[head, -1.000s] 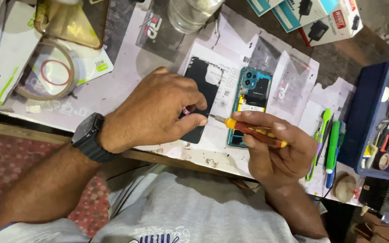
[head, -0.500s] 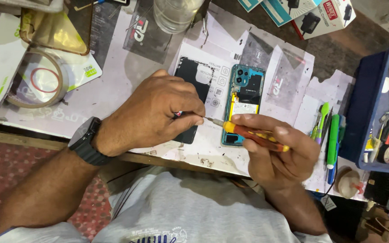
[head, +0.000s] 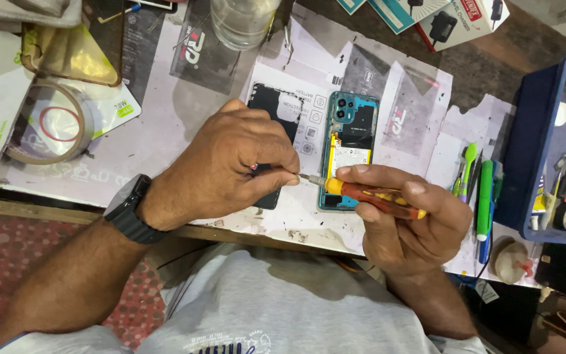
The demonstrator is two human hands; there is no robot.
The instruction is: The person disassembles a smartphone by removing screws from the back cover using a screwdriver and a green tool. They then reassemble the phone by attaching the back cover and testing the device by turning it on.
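Item: screwdriver [head: 375, 196], orange-and-red handle, long axis lying near level from 3 o'clock to 9 o'clock. Right hand [head: 404, 226] curled shut around the handle. Left hand [head: 237, 167] closed, fingertips pinching at the metal tip (whether on a screw or bit I cannot tell). Opened phone [head: 348, 141], teal frame, lies on the paper at 12 o'clock from the handle, nearer the right hand; black back cover [head: 271, 108] partly under the left hand.

Your left hand [head: 234, 167] hides the screwdriver [head: 375, 195] tip; the blue tray [head: 532, 151] at the desk's right edge is cropped.
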